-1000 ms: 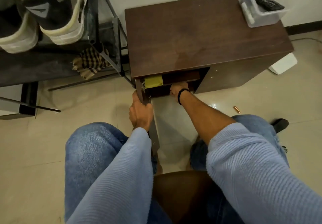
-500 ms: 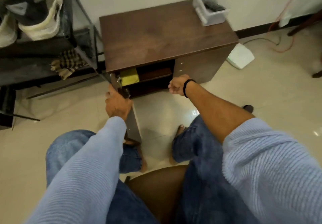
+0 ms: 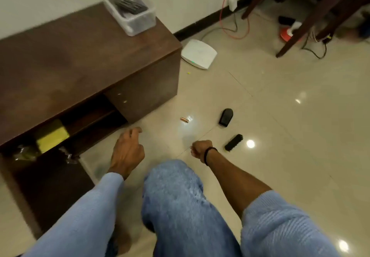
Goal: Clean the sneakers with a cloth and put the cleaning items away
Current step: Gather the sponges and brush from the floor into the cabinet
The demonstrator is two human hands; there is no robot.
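**Q:** What furniture is there?
**A:** One low cabinet of dark brown wood point(image 3: 80, 60) with a smooth, flat top stands at the far left on a glossy beige tiled floor point(image 3: 280, 116). Its door point(image 3: 50, 192) is swung out toward the near left.

**Q:** Where are the cleaning things?
**A:** One yellow, spongy-looking block point(image 3: 52, 135), blurred, sits at the left end of the cabinet's upper shelf. One black, rough-textured oblong that looks like a brush point(image 3: 233, 142) lies on the floor just right of the right hand, apart from it.

**Q:** What are the hands doing?
**A:** There are two bare hands, both in light blue ribbed sleeves. The left hand point(image 3: 128, 152) hangs above the floor near the cabinet's front, with its fingers loosely bent, holding and touching nothing. The right hand point(image 3: 200, 148), with one black band point(image 3: 209, 155) on the wrist, has its fingers curled tight into a fist. Nothing shows inside it.

**Q:** Anything else?
**A:** One clear plastic box point(image 3: 138, 23) sits on the far right corner of the cabinet top, with a dark ridged remote point(image 3: 130, 4) inside. On the floor are one flat white rounded device point(image 3: 199, 53) to the right of the cabinet, one small copper-coloured cylinder point(image 3: 184, 119) and one smooth black oblong point(image 3: 225, 117) beyond the brush. One blue denim knee point(image 3: 174, 196) rises between the arms.
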